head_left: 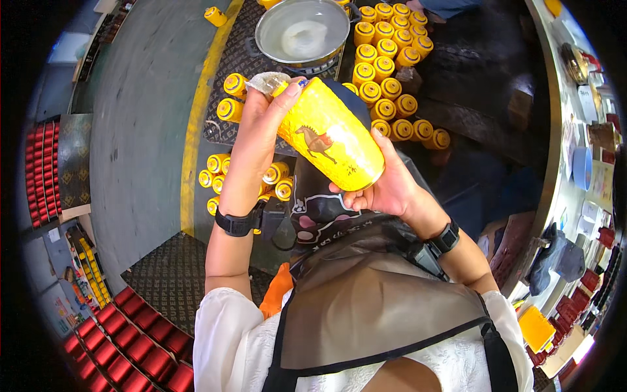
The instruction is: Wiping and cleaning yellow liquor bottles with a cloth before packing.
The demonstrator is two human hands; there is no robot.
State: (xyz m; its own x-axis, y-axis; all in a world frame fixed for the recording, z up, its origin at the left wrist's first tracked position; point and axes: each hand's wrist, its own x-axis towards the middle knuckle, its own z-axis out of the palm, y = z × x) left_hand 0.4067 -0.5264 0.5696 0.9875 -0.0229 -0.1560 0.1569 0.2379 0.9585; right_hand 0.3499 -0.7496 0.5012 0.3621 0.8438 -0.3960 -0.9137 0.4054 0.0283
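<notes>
A yellow cylindrical container (332,134) with a brown horse picture is held tilted in front of my apron, its upper end to the left. My left hand (271,108) is closed around that upper end, thumb on top, with a crumpled whitish cloth (266,82) beside the fingers. At the lower right end, my right hand (392,183) grips the base, fingers curled underneath. Its far side is hidden. Beyond it stands a wide metal basin (302,29) with pale, cloudy liquid inside.
Several similar yellow containers (385,65) stand in rows right of the basin. Another group (215,173) stands lower left, near a yellow floor line (196,124). Rows of red cylinders (130,340) fill the lower left. A cluttered bench (555,163) runs along the right.
</notes>
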